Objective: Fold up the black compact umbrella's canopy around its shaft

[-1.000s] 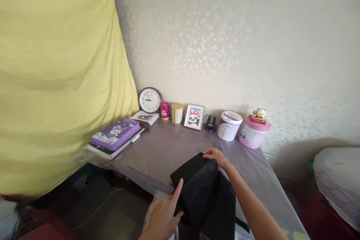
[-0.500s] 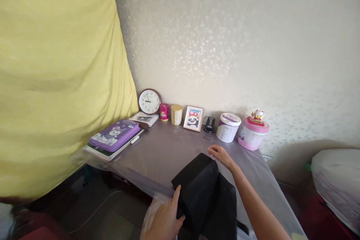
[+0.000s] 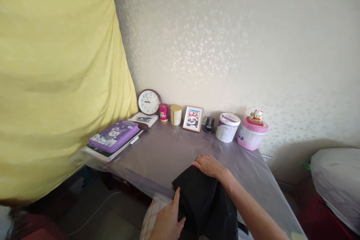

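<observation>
A black fabric bag (image 3: 201,198) stands at the near edge of the table, its lower part cut off by the frame. From its right side a short black strap (image 3: 243,227) sticks out. At the bag's left edge is my left hand (image 3: 168,215), closed on the cloth, with the index finger along the outside and the thumb on the near side. Over the far top edge my right hand (image 3: 208,165) is curled, its fingers bent down and partly hidden against the fabric.
A purple zip case (image 3: 114,135) lies on a board at the table's left. Along the wall stand a clock (image 3: 149,102), a pink can (image 3: 163,113), a yellow-lidded container (image 3: 176,115), a picture frame (image 3: 193,119), a black stand (image 3: 209,125), a white tub (image 3: 228,128) and a pink-lidded tub (image 3: 252,134).
My right hand has come down and left from beyond the bag onto its far top edge, which is pushed lower. My left hand keeps its hold on the left edge.
</observation>
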A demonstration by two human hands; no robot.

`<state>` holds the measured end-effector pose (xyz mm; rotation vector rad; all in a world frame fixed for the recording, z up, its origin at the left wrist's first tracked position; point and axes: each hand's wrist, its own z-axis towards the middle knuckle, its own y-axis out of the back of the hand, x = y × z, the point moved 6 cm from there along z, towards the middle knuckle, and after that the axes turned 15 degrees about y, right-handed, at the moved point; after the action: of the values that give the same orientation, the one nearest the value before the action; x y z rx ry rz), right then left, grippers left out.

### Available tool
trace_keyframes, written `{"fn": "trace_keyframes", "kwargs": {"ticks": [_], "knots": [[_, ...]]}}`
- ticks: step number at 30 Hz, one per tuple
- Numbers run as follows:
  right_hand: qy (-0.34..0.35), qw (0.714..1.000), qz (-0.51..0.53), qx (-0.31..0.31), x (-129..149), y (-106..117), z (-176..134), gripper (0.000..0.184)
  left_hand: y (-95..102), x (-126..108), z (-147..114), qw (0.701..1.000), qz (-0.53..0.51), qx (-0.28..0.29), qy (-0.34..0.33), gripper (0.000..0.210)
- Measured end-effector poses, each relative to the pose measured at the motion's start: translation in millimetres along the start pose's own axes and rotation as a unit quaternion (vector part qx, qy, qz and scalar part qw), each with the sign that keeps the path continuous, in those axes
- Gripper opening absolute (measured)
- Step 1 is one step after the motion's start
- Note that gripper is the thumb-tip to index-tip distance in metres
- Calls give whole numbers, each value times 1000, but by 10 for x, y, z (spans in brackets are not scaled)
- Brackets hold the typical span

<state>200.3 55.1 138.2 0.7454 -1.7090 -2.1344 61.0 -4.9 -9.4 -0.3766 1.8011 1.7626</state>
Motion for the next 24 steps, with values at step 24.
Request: {"fn": "trace_keyframes", "kwargs": {"ticks": [24], "knots": [[68,991,28,-113,376,292,-715,36,5,40,31,1000,1,-27,-13,68]]}}
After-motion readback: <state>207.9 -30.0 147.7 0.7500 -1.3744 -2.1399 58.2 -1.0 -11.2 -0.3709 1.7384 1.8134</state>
